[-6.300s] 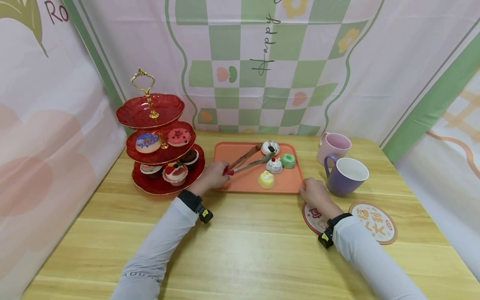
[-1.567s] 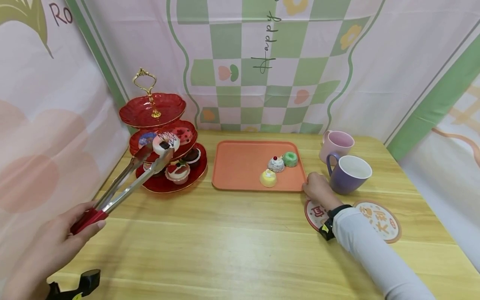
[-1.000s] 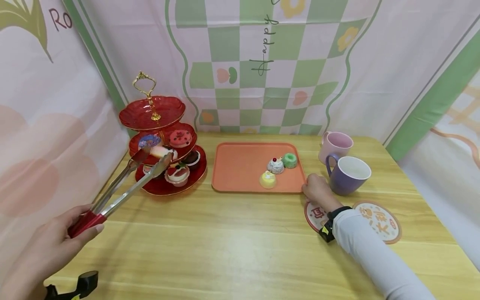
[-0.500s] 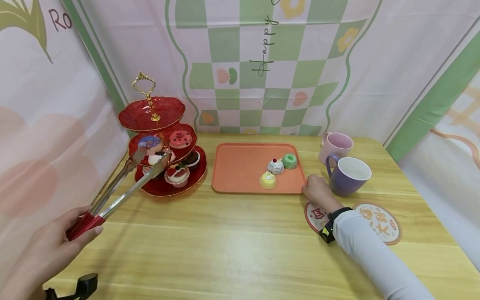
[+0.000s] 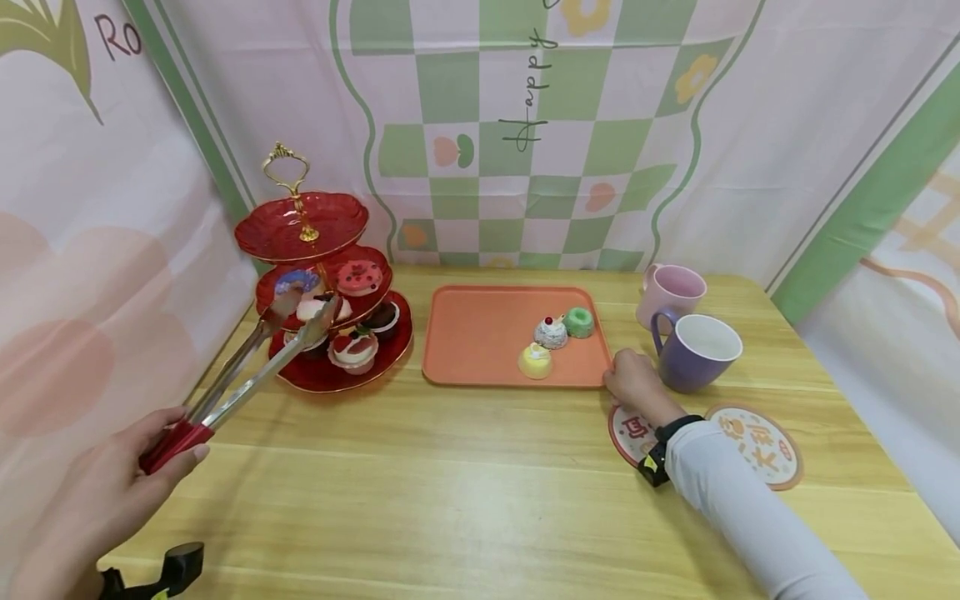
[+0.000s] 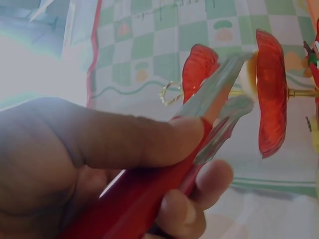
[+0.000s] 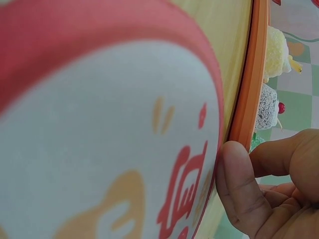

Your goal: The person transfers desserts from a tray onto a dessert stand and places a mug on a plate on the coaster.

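My left hand (image 5: 97, 492) grips the red handles of metal tongs (image 5: 258, 387). Their tips reach the middle tier of the red three-tier stand (image 5: 300, 221), one on either side of a white doughnut (image 5: 321, 308). Whether both tips touch it is hard to tell. Beside it on that tier sit a blue doughnut (image 5: 296, 282) and a pink doughnut (image 5: 360, 277). My right hand (image 5: 636, 385) holds the front right corner of the orange tray (image 5: 472, 333), thumb and finger at its rim (image 7: 244, 127). A yellow cake (image 5: 536, 361), a white cake with a cherry (image 5: 551, 333) and a green ring cake (image 5: 579, 322) lie on the tray.
Right of the tray stand a pink mug (image 5: 671, 292) and a purple mug (image 5: 693, 354). Two round coasters lie nearer: a red-rimmed coaster (image 5: 626, 433) partly under my right arm, and an orange-rimmed coaster (image 5: 757, 446). Several cupcakes (image 5: 354, 352) fill the stand's bottom tier.
The tongs carried the white doughnut from the tray to the stand's middle tier, where it was lowered and tilted flatter. Most recently the tongs shifted only slightly. The right hand stayed at the tray corner.
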A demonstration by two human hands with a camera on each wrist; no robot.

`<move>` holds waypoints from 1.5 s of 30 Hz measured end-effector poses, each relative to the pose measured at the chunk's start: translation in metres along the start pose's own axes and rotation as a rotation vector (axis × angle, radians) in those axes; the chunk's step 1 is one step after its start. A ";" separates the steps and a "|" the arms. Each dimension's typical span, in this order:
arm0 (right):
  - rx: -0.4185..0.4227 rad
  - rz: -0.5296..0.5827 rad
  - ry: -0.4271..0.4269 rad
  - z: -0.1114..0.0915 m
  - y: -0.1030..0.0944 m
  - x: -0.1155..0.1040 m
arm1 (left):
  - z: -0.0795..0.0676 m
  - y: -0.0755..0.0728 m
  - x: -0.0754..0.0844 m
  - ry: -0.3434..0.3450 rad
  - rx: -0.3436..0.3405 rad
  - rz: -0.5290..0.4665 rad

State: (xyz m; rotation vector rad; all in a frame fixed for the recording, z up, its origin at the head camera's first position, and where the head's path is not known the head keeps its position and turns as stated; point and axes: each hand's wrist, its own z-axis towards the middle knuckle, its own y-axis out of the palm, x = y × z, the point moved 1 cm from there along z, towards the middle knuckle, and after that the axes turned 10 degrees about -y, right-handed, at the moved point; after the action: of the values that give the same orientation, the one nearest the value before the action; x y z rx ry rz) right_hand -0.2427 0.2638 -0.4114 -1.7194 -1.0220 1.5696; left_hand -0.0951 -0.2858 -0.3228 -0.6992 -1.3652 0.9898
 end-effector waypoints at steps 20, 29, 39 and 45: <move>0.001 0.005 0.002 0.000 0.000 0.000 | 0.001 0.001 0.007 -0.047 -0.011 -0.006; -0.001 -0.002 0.001 -0.001 0.000 0.001 | 0.000 0.006 0.020 0.052 0.009 -0.091; 0.009 -0.026 -0.025 -0.002 0.000 0.001 | 0.012 0.020 0.046 0.178 -0.023 -0.119; 0.005 -0.030 -0.026 -0.001 0.000 0.001 | 0.022 0.037 0.064 0.264 -0.138 -0.129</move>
State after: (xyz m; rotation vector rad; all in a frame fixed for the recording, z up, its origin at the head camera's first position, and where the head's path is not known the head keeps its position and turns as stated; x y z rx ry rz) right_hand -0.2415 0.2650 -0.4121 -1.6770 -1.0511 1.5782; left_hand -0.1270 -0.2157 -0.3233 -0.8047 -1.2367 0.6790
